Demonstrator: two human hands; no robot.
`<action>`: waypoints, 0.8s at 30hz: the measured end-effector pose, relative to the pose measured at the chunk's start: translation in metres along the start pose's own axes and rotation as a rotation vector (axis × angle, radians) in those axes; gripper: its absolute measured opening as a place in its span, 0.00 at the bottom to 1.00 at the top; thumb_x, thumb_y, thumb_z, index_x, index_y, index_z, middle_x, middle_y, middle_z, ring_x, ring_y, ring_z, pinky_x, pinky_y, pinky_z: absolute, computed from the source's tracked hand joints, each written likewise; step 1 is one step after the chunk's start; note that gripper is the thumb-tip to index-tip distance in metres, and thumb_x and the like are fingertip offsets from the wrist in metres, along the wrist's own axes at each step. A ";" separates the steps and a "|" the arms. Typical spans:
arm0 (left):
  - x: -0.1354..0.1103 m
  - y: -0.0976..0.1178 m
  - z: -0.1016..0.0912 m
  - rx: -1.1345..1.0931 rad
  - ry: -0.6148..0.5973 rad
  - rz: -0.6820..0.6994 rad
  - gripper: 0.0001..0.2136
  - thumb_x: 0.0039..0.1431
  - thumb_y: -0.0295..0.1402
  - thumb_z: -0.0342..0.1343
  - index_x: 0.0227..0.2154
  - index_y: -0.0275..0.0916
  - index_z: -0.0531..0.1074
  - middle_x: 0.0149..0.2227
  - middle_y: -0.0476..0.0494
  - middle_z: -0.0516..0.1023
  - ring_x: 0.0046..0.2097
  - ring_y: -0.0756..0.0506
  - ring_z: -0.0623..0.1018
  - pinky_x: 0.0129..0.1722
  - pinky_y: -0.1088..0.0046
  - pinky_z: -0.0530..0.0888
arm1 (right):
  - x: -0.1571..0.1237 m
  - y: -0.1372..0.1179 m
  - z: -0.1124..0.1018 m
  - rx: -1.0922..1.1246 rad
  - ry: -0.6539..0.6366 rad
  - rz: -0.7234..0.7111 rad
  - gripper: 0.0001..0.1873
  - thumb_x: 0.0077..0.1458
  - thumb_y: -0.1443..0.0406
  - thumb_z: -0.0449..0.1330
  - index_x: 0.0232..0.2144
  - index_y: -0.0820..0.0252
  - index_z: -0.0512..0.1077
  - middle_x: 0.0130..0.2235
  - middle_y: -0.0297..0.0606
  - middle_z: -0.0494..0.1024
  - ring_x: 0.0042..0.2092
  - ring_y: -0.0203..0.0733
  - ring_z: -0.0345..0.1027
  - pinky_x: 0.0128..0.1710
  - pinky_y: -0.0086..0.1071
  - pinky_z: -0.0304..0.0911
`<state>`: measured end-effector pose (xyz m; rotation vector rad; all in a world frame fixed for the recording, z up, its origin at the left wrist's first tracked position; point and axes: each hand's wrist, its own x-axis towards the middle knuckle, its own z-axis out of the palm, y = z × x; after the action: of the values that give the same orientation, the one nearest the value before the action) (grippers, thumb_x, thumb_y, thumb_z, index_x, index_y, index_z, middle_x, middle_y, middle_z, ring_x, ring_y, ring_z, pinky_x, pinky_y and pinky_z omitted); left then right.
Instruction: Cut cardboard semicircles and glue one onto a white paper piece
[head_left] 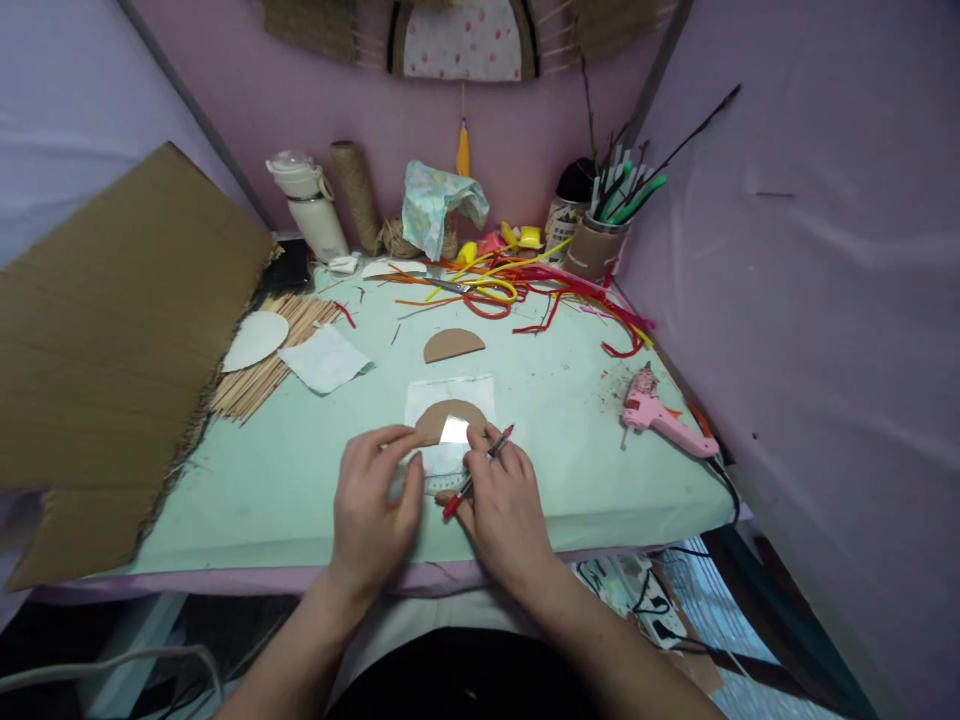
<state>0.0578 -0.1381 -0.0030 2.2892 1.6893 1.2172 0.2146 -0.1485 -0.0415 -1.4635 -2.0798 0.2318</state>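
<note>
Between my hands lies a half-round cardboard piece on a white fabric piece. A clear plastic ruler with a rounded, dotted lower edge covers its lower side; glare whitens part of it. My left hand pinches the cardboard's left end, index fingertip on it and thumb beside the ruler. My right hand holds a red marker slanting across its fingers, while its fingertips touch the ruler's right side. Another half-round cardboard piece lies farther back.
A large cardboard sheet leans at left by wooden sticks and a white cloth square. Scissors lie among coloured pipe cleaners at the back. At right rests a pink glue gun; a bottle stands back left.
</note>
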 end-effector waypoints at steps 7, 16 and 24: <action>-0.015 0.010 0.021 -0.023 -0.257 0.091 0.12 0.64 0.25 0.46 0.47 0.40 0.71 0.51 0.37 0.76 0.53 0.40 0.75 0.54 0.54 0.74 | -0.002 0.001 0.000 0.013 -0.008 -0.003 0.15 0.54 0.72 0.61 0.46 0.62 0.69 0.61 0.52 0.68 0.60 0.60 0.59 0.55 0.56 0.59; -0.003 -0.002 0.038 0.024 -0.427 0.132 0.16 0.64 0.23 0.43 0.52 0.32 0.67 0.58 0.30 0.71 0.62 0.39 0.68 0.59 0.53 0.70 | -0.002 0.003 -0.002 0.093 -0.014 0.002 0.18 0.53 0.74 0.58 0.47 0.63 0.68 0.62 0.52 0.67 0.62 0.59 0.58 0.57 0.56 0.59; -0.001 -0.004 0.039 0.134 -0.514 0.150 0.19 0.65 0.23 0.43 0.57 0.33 0.65 0.60 0.32 0.69 0.62 0.39 0.67 0.58 0.55 0.69 | -0.017 0.012 -0.006 0.181 0.136 -0.015 0.20 0.59 0.69 0.59 0.53 0.65 0.63 0.44 0.51 0.77 0.55 0.54 0.67 0.54 0.52 0.65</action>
<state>0.0786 -0.1219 -0.0321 2.5479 1.4639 0.4665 0.2311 -0.1603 -0.0480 -1.3185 -1.9083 0.2980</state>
